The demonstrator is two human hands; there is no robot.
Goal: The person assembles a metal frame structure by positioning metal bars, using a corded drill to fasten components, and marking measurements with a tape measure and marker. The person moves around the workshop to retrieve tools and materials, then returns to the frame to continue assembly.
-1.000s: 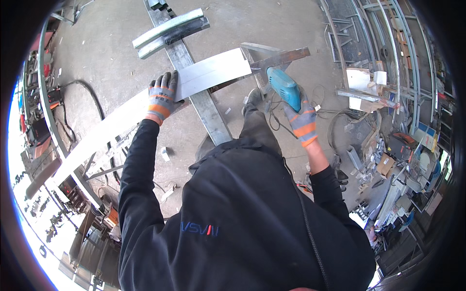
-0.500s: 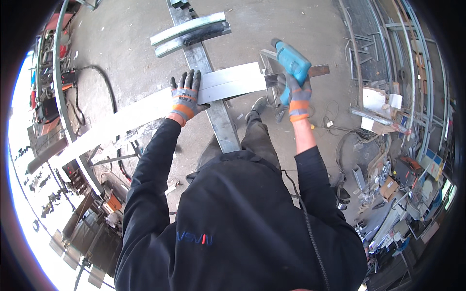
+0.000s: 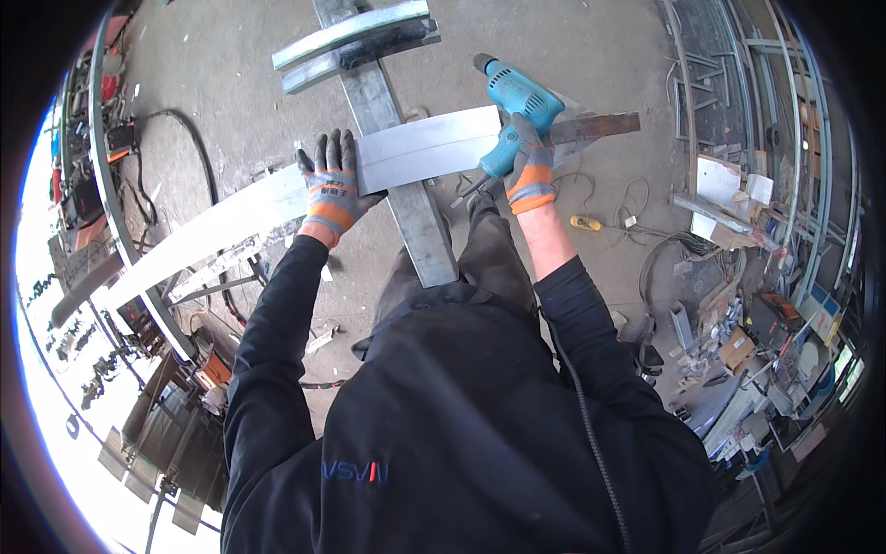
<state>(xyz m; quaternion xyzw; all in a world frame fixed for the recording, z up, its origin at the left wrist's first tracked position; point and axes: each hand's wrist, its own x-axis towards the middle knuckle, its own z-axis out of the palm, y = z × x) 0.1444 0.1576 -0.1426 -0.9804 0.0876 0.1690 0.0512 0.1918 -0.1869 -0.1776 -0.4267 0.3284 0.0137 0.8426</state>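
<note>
A long white metal strip point(image 3: 429, 150) runs from the left across a grey steel beam point(image 3: 413, 217). My left hand point(image 3: 329, 185), in a grey and orange work glove, lies on the strip with its fingers spread. In my right hand point(image 3: 531, 169), gloved alike, is a teal power drill point(image 3: 524, 97). The fingers wrap round its handle, and its dark chuck points away to the far left. The drill is close to the strip's right end; I cannot tell whether they touch. A rusty flat bar point(image 3: 604, 127) extends to the right behind the drill.
Two short metal channels point(image 3: 355, 42) lie across the beam's far part. Cables point(image 3: 637, 235) and a yellow tool point(image 3: 585, 222) are on the floor at right. Metal racks point(image 3: 738, 92) and piled scrap point(image 3: 738, 355) stand along the right side; a long rail point(image 3: 109, 166) passes at left.
My right hand has brought the drill leftward, near the strip's right end, and the drill has turned to show its side. My left hand has shifted slightly left along the strip.
</note>
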